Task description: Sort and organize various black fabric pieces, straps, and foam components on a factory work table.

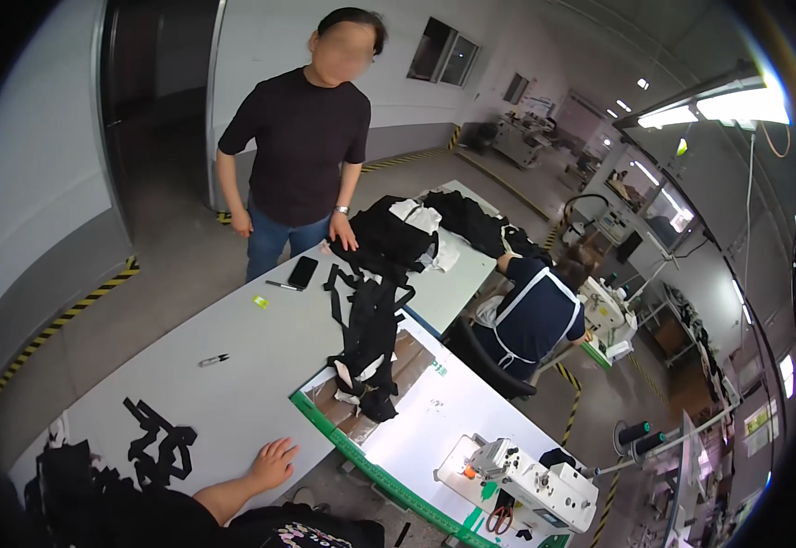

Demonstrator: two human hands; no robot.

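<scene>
My left hand (273, 464) lies palm down with its fingers stretched out, near the front edge of the grey table (188, 320). Nothing shows in its grasp. To its left, a tangle of black fabric strips (161, 443) rests on the tabletop. More dark fabric (65, 470) is heaped at the table's lower left end. My right hand is out of the picture. Beyond my left hand, a long bundle of black garment pieces (371, 329) trails from the table onto the sewing table's board, with some white parts among them.
A white sewing machine (535, 484) and orange-handled scissors (500, 519) are on the sewing table (453, 402). A pen (214, 360) and phone (303, 273) lie on the grey table. One person (302, 146) stands opposite, hand on black fabric; another (539, 315) sits at a farther machine.
</scene>
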